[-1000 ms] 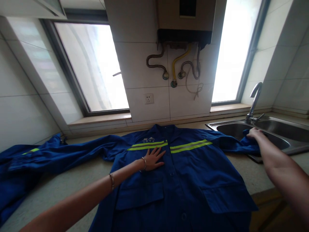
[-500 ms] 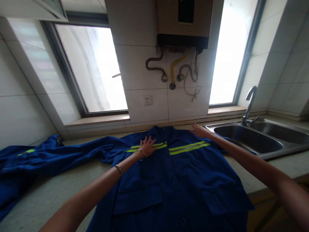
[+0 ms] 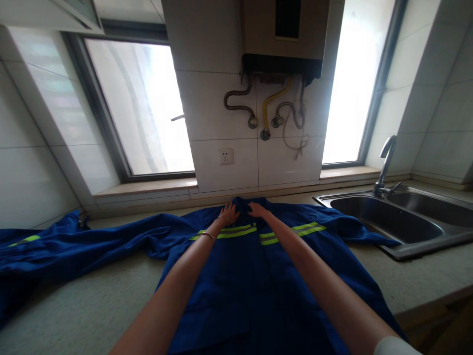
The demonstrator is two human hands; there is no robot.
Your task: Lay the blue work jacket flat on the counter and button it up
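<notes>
A blue work jacket (image 3: pixel 225 276) with yellow-green and grey reflective bands lies front up on the counter, its collar toward the wall. My left hand (image 3: pixel 230 214) rests on the left side of the collar, fingers stretched and slightly apart. On the collar's other side lies my right hand (image 3: pixel 257 210), its fingertips touching the cloth and pointing inward, somewhat apart. One jacket sleeve (image 3: pixel 121 236) runs out to the left along the counter. The other sleeve (image 3: pixel 354 229) reaches right, its end lying over the sink's edge. My forearms cover part of the jacket's front.
A double steel sink (image 3: pixel 384 217) with a curved faucet (image 3: pixel 386 162) is set into the counter (image 3: pixel 111 296) at right. A water heater (image 3: pixel 283 29) with hoses hangs on the tiled wall above a socket (image 3: pixel 226 156). Windows flank it.
My right hand has moved left from the jacket's right shoulder to the collar. My left hand has slid up from the chest band to the collar. The right sleeve's end now shows over the sink edge.
</notes>
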